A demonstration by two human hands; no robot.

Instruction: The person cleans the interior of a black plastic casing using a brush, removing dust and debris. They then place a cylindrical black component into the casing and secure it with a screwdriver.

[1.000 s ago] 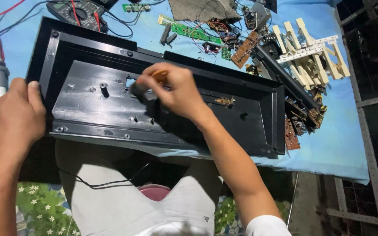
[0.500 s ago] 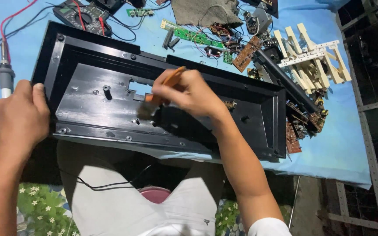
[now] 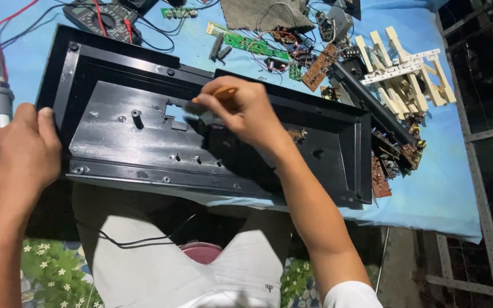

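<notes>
Here, at the far left, a grey soldering handle (image 3: 0, 97) with red wires (image 3: 7, 20) lies on the blue cloth (image 3: 440, 188), just beside the left hand (image 3: 21, 154). That hand grips the left end of the long black plastic casing (image 3: 115, 142): its fingers (image 3: 45, 122) curl over the casing's edge, closed against it, with the palm wrapped around the outside. The casing lies open side up across the table's near edge, its grey inner panel showing screw posts and a rectangular cut-out (image 3: 173, 108).

Above it, a multimeter (image 3: 101, 14) sits at the top edge of the view. Toward the middle, the right hand (image 3: 246, 111) hovers over the casing's interior, its fingers pinched together on an orange-handled brush (image 3: 218, 94); the dark bristles meet the panel just right of the cut-out.

Further right, green circuit boards (image 3: 255, 43), a grey rag (image 3: 263, 12) and loose wiring are scattered on the cloth. At the far right lie cream-coloured plastic key frames (image 3: 406, 71) and brown circuit boards (image 3: 380, 179).
</notes>
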